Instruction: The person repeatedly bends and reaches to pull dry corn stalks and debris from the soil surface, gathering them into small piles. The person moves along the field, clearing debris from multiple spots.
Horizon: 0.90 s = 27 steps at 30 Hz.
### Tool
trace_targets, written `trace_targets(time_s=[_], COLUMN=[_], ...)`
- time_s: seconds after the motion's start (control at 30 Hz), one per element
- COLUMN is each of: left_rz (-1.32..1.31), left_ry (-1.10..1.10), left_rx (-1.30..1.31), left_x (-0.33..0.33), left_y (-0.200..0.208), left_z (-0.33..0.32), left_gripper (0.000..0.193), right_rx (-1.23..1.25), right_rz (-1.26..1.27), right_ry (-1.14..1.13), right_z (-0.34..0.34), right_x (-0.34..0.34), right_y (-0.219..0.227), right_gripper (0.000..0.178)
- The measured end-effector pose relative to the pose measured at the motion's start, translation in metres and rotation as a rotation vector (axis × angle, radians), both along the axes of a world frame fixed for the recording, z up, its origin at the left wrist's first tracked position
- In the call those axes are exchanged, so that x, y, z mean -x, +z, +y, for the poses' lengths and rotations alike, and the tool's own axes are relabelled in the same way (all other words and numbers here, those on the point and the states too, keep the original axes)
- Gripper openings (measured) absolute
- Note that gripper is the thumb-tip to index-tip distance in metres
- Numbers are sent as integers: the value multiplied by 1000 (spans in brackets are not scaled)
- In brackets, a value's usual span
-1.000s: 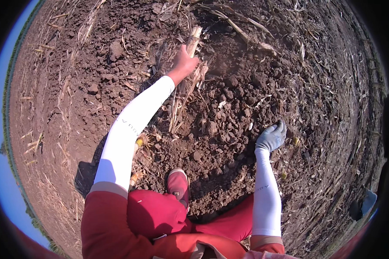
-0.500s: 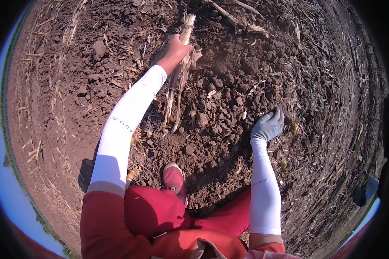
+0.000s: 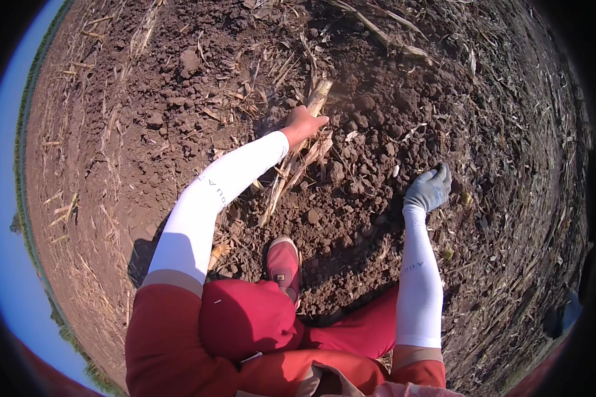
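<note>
My bare left hand is wrapped round a thick, dry corn stalk. The stalk's pale cut end sticks out beyond my fingers, and its ragged brown leaves trail back toward my foot. On the right, my right hand, in a grey glove, is low over the crumbly soil with its fingers curled together. Whatever lies inside those fingers is hidden. A small whitish bit rests on the clods just left of the glove.
Loose brown clods cover the ground between my arms. Dry stalk pieces lie farther off, with straw scattered on the right. My red shoe stands on the soil in front of me, and a yellowish husk lies left of it.
My left hand has drawn the corn stalk nearer to me and to the right, its end now lower. My right hand stays at about the same patch of soil.
</note>
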<state>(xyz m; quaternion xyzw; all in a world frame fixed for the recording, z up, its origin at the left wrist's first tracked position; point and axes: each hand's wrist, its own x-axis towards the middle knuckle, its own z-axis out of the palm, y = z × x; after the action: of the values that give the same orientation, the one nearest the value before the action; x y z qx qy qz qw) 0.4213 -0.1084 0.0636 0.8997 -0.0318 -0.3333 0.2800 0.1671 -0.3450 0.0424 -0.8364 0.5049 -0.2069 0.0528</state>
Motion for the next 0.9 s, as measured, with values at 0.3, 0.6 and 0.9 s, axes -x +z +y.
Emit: trace_targets(time_s=[0.3, 0.6, 0.9], left_rz=[-264, -322, -381], left_ry=[141, -208, -68], left_rx=[152, 115, 85], left_x=[-44, -34, -69], left_y=[36, -11, 15], left_z=[-15, -55, -20], left_gripper=[36, 47, 47], right_rx=[-8, 7, 35], right_rz=[10, 69, 38], right_ry=[-14, -36, -14], right_z=[0, -2, -3], right_x=[1, 2, 2], right_y=[1, -4, -9], right_gripper=[40, 41, 39])
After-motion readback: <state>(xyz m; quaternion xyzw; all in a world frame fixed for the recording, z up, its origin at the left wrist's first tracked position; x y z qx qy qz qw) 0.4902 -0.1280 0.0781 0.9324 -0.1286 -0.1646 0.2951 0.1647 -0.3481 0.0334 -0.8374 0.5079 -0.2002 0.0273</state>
